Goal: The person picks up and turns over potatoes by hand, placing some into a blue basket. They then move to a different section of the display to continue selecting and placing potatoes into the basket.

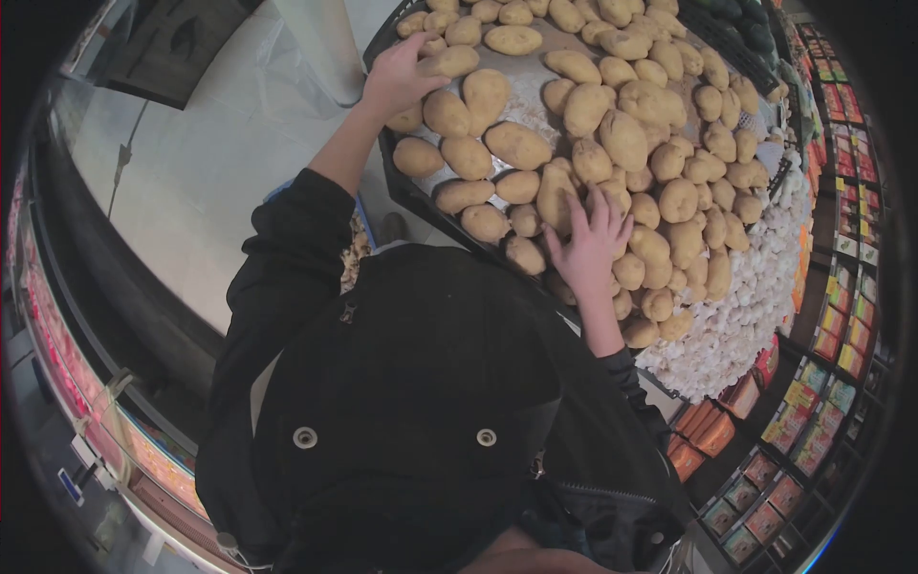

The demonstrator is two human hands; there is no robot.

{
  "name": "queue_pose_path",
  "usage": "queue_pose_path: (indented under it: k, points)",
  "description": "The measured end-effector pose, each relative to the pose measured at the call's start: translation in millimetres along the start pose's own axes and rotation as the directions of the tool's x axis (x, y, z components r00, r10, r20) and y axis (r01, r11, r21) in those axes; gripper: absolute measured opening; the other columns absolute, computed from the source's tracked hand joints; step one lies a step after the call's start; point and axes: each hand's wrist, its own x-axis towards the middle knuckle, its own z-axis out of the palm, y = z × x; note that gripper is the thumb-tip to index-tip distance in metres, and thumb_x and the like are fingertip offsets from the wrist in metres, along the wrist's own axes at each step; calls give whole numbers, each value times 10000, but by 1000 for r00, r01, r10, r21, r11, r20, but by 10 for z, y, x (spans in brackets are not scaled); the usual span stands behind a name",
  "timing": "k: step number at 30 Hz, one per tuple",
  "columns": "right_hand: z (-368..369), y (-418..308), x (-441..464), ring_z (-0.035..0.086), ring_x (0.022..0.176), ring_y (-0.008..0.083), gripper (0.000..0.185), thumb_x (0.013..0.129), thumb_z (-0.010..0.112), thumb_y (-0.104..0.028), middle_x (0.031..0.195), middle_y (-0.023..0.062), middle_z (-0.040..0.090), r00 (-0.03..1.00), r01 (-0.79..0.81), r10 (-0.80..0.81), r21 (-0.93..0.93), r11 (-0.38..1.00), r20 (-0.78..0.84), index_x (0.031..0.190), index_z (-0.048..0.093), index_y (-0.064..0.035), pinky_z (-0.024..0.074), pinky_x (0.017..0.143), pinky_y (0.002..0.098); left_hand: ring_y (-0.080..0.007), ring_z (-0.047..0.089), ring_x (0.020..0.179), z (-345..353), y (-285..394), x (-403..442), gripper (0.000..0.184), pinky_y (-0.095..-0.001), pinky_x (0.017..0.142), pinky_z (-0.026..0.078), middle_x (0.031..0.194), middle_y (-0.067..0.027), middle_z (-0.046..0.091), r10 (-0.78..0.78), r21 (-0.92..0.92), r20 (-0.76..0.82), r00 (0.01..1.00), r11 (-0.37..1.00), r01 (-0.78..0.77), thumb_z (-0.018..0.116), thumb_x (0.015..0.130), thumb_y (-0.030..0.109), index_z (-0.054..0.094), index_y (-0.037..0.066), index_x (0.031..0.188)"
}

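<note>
A dark display bin point(406, 187) holds a heap of potatoes point(648, 103), piled thicker on the right and sparser on the left. At the bin's upper left, my left hand point(400, 75) has its fingers and thumb around the near end of a potato point(453, 61). My right hand point(591, 247) lies on the heap's near side with fingers spread. Its fingertips touch the lower end of a long potato point(556, 197) and the potatoes beside it. The undersides of both hands are hidden.
White garlic bulbs point(741, 330) fill the area right of the potatoes. Shelves of packaged goods point(798, 411) curve along the right. A pale post point(325, 48) stands by the bin's left edge. Below my left arm is a container with brownish produce point(355, 253).
</note>
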Motion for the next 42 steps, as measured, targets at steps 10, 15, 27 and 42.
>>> queue_pose_path:
  k: [10, 15, 27, 42]
  points:
    - [170, 213, -24, 393, 1301, 535, 800, 738, 562, -815, 1472, 176, 435, 984, -68, 53, -84, 994, -170, 1225, 635, -184, 411, 957, 630, -253, 559, 883, 276, 898, -1122, 226, -367, 678, 470, 983, -60, 609, 280, -49, 100, 955, 960, -276, 603, 841, 264, 600, 97, 993]
    - [74, 245, 168, 430, 1335, 359, 703, 617, 626, -692, 1497, 34, 484, 984, -53, 43, -54, 997, -172, 1045, 665, -135, 330, 989, 546, -289, 535, 1085, 551, 1205, -1344, 438, -384, 753, 515, 1273, -128, 529, 458, 122, 148, 877, 871, -476, 766, 707, 275, 588, 94, 1064]
    - [-182, 366, 510, 432, 1283, 318, 504, 702, 803, -381, 1405, 135, 413, 937, -64, 306, 777, 626, -169, 1062, 747, -34, 380, 1091, 481, -332, 557, 1032, 685, 1305, -1044, 484, -437, 805, 507, 1284, -121, 519, 284, 181, 214, 935, 929, -324, 723, 833, 393, 590, 89, 1185]
    - [-166, 671, 690, 567, 1162, 289, 608, 809, 708, -546, 1233, 126, 618, 948, -196, 218, 117, 974, -230, 1199, 662, -82, 430, 967, 438, -210, 635, 1037, 260, 1520, -482, 576, -320, 934, 547, 1170, -140, 620, -356, -759, 547, 757, 169, 628, 664, 899, 455, 531, 20, 1253]
